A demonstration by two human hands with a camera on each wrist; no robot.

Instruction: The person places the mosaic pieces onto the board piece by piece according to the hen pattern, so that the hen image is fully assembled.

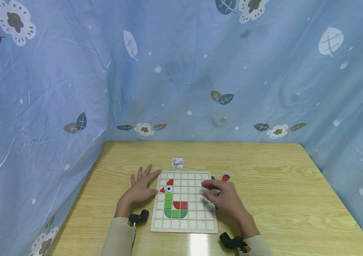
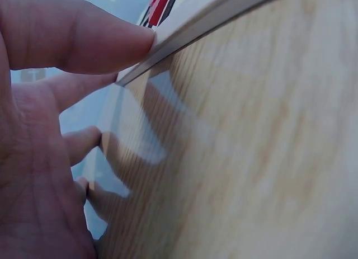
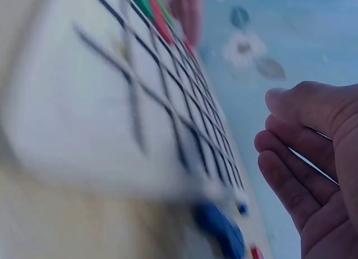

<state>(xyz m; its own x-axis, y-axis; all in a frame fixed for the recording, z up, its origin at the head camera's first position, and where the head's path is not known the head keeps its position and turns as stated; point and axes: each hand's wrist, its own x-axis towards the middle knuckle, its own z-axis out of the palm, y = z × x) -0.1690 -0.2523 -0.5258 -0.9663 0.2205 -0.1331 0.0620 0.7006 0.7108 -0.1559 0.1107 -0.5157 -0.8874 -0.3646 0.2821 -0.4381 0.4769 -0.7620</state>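
A wooden grid board [image 1: 197,224] lies on the table with a bird-like figure of flat tiles in its left half. Green tiles [image 1: 168,204] form its neck and base; an eye tile [image 1: 169,188], a red triangle [image 1: 162,190] and a red quarter-round [image 1: 170,182] make the head. More red tiles [image 1: 184,205] sit at the body. My left hand [image 1: 138,191] is spread beside the board, thumb and index fingertip at its left edge. Over the board's right edge hovers my right hand [image 1: 227,199], fingers softly bent, with a gap between thumb and fingertips and nothing between them [image 3: 313,158].
A small picture card [image 1: 177,163] lies behind the board. To the board's right, partly behind my right hand, are blue and red pieces [image 1: 226,177]. A blue patterned curtain [image 1: 181,71] hangs at the back and sides of the wooden table [image 1: 284,199].
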